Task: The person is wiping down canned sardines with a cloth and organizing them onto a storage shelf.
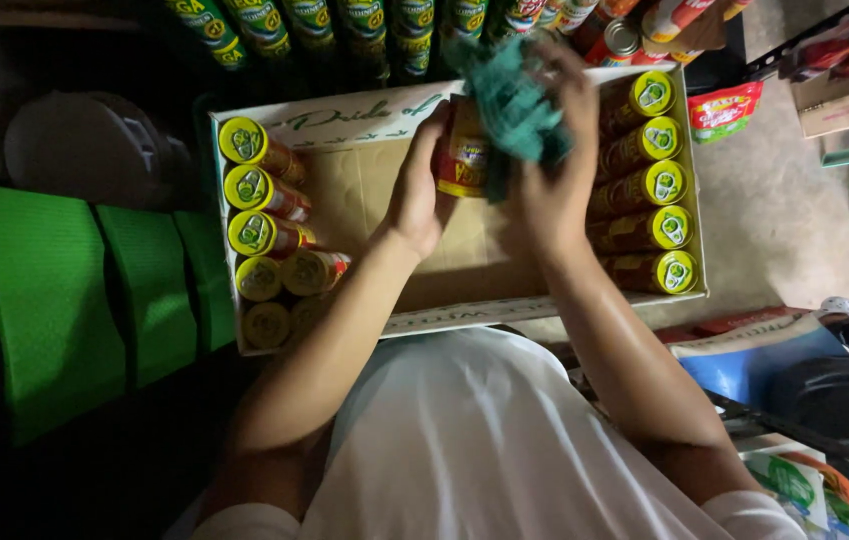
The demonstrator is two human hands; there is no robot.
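Dim shop floor, cardboard box (pixel 365 190) frame centre | left hand (pixel 423 190) closed round red-yellow can (pixel 463 150) above box | right hand (pixel 555 150) clutching green cloth (pixel 510 100) against can | tip: steady can, rub all round | can rows (pixel 263 225) box sides

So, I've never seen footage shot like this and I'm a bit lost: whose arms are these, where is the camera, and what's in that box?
The one picture comes from a camera worn on a person's head, looking down, so the arms are the wearer's own. The left hand grips a red and yellow can over an open cardboard box. The right hand presses a green cloth against that can. In the box, matching cans with yellow-green tops lie in a left row and a right row. More cans are stacked beyond the box. Green panels stand on the left.
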